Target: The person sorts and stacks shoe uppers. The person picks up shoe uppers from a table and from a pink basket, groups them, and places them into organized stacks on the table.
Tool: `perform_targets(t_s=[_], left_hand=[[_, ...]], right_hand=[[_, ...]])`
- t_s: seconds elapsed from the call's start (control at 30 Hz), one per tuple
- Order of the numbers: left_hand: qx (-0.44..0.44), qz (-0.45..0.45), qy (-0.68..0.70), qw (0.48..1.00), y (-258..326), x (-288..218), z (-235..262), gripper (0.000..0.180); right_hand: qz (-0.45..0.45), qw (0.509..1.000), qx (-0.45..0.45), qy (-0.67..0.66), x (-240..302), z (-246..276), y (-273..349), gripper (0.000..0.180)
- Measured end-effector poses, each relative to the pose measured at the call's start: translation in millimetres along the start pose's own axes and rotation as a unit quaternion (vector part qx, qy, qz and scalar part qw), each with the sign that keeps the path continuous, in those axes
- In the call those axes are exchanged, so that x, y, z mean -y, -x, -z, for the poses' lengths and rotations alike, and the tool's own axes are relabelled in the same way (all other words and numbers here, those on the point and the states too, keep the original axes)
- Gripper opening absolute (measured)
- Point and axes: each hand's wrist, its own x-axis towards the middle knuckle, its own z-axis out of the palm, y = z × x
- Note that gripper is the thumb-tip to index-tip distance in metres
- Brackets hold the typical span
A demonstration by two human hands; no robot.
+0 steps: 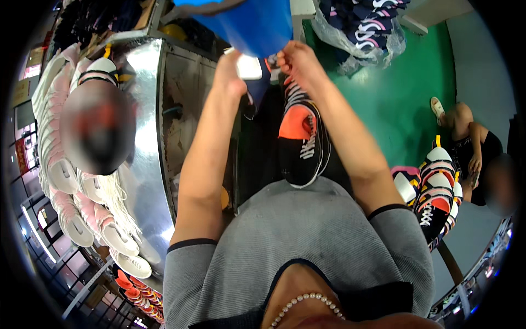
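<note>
A dark navy shoe part with a white panel [250,68] hangs between my hands, below the rim of a blue bin. My left hand [227,72] is closed at the white panel's left edge, its fingertips partly hidden. My right hand [300,61] is pinched at the part's right side; what sits between its fingertips is too small to make out. Under my right forearm, a black laced shoe [303,164] with an orange lining rests on my lap, its toe against my grey shirt. The blue bin [257,24] stands just beyond both hands.
Left is a metal-topped bench [147,109] with rows of white-and-pink shoe uppers [57,126] and white laces [112,197]. Far right of the bin lies a plastic bag [364,49] of dark pieces. Stacked shoes [435,186] stand at right, near a seated person [475,142].
</note>
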Motion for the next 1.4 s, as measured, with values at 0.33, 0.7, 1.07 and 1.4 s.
perform_targets(t_s=[0.33,0.7,1.07,1.4], left_hand=[[-0.071,-0.131,-0.050,0.988,205.0,1.0,-14.0,0.036],[-0.345,-0.375,-0.278,0.814,274.1,-187.5,157.5,0.047],[-0.205,-0.445,-0.463,0.739,195.2,-240.5,215.7,0.031],[0.089,-0.059,-0.068,0.992,166.1,51.6,-16.0,0.057]], right_hand=[[0.028,0.430,0.083,0.898,-63.2,63.5,47.6,0.023],[0.132,0.887,0.033,0.441,-11.9,56.6,113.2,0.033],[0.350,0.811,-0.127,0.450,-20.0,2.6,129.7,0.045],[0.369,0.869,0.000,0.331,-29.3,-31.1,169.6,0.078]])
